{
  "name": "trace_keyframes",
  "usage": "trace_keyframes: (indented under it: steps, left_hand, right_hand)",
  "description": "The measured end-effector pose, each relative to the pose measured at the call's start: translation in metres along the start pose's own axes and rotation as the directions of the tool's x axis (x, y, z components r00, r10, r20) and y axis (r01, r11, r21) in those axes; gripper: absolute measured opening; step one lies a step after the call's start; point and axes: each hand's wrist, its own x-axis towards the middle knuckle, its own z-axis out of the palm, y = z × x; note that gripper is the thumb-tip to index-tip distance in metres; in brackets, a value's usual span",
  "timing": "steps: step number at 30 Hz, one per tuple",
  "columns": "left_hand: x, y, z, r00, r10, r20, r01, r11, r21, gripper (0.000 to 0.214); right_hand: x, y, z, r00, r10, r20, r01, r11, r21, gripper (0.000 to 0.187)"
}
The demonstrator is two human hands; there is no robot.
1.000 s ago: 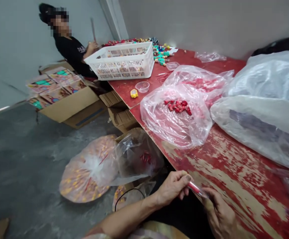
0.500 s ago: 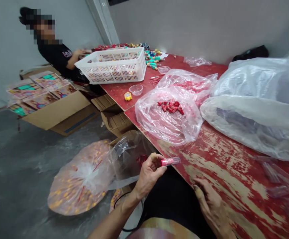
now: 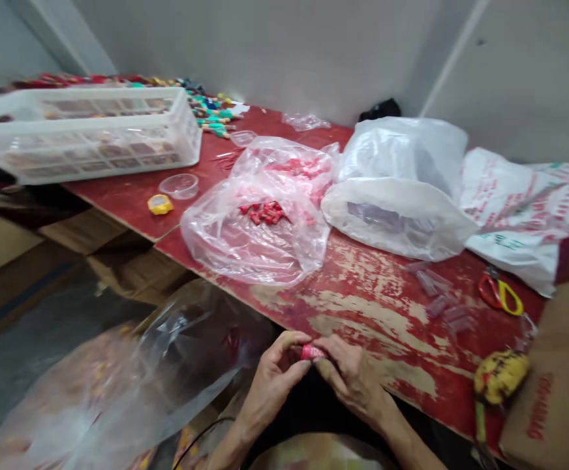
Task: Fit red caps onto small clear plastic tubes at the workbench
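Note:
Between my two hands, just off the table's near edge, is a small clear plastic tube with a pink-red part and pale print (image 3: 312, 352). My left hand (image 3: 280, 367) pinches its left end between thumb and fingers. The fingers of my right hand (image 3: 346, 372) close round its other end and cover it. Beyond the hands, an open clear plastic bag (image 3: 284, 258) lies on the worn red table (image 3: 363, 297). Small red pieces (image 3: 263, 212) are heaped in that bag. Several loose clear tubes (image 3: 436, 294) lie to the right.
A white basket (image 3: 186, 137), a yellow tape measure (image 3: 160, 204) and a clear tub (image 3: 181, 186) stand at the left. Right are a white sack (image 3: 402, 228), scissors (image 3: 502, 292), a yellow-wrapped tool (image 3: 502, 377) and a cardboard box (image 3: 558, 372). A filled plastic bag (image 3: 69, 405) sits lower left.
My right hand has come over to the left hand and taken hold of the tube's other end. The view has swung right, so the co-worker is out of sight.

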Motion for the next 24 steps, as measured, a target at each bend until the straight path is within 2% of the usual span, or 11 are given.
trace_keyframes:
  steps: [2, 4, 6, 8, 9, 11, 15, 17, 20, 24]
  left_hand:
    - [0.005, -0.007, -0.003, 0.999, -0.05, -0.012, 0.051, 0.995, 0.081, 0.033]
    - [0.011, -0.011, -0.009, 0.996, -0.091, -0.019, 0.092, 0.986, 0.142, 0.033]
    - [0.018, -0.014, -0.014, 0.993, -0.12, -0.015, 0.121, 0.98, 0.16, 0.03]
    - [0.024, -0.015, -0.016, 0.989, -0.151, -0.002, 0.149, 0.976, 0.158, 0.03]
    - [0.026, -0.015, -0.015, 0.988, -0.157, 0.004, 0.154, 0.975, 0.158, 0.031]
    - [0.031, -0.015, -0.01, 0.987, -0.158, 0.025, 0.152, 0.977, 0.15, 0.031]
    - [0.035, -0.016, -0.002, 0.982, -0.168, 0.082, 0.156, 0.979, 0.132, 0.031]
    - [0.038, -0.018, -0.002, 0.977, -0.193, 0.086, 0.182, 0.975, 0.124, 0.032]
    - [0.042, -0.02, 0.0, 0.97, -0.236, 0.054, 0.231, 0.969, 0.088, 0.035]
    - [0.051, -0.019, 0.008, 0.952, -0.304, 0.04, 0.303, 0.953, 0.023, 0.04]
  right_hand:
    - [-0.007, 0.007, -0.016, 0.997, 0.074, -0.012, -0.075, 0.988, -0.134, 0.024]
    - [-0.024, 0.017, -0.041, 0.982, 0.183, -0.036, -0.185, 0.922, -0.339, 0.025]
    - [-0.047, 0.027, -0.065, 0.952, 0.299, -0.069, -0.28, 0.756, -0.592, 0.024]
    - [-0.07, 0.037, -0.082, 0.92, 0.382, -0.092, -0.297, 0.523, -0.799, 0.021]
    - [-0.08, 0.042, -0.086, 0.906, 0.412, -0.094, -0.283, 0.427, -0.859, 0.018]
    - [-0.095, 0.05, -0.085, 0.887, 0.456, -0.079, -0.243, 0.315, -0.917, 0.012]
    - [-0.108, 0.067, -0.067, 0.868, 0.488, -0.094, -0.225, 0.218, -0.95, 0.018]
    - [-0.112, 0.072, -0.061, 0.901, 0.426, -0.087, -0.199, 0.226, -0.954, 0.022]
    - [-0.117, 0.074, -0.06, 0.957, 0.283, -0.064, -0.147, 0.283, -0.948, 0.026]
    - [-0.11, 0.066, -0.061, 0.962, 0.215, -0.167, -0.224, 0.275, -0.935, 0.037]
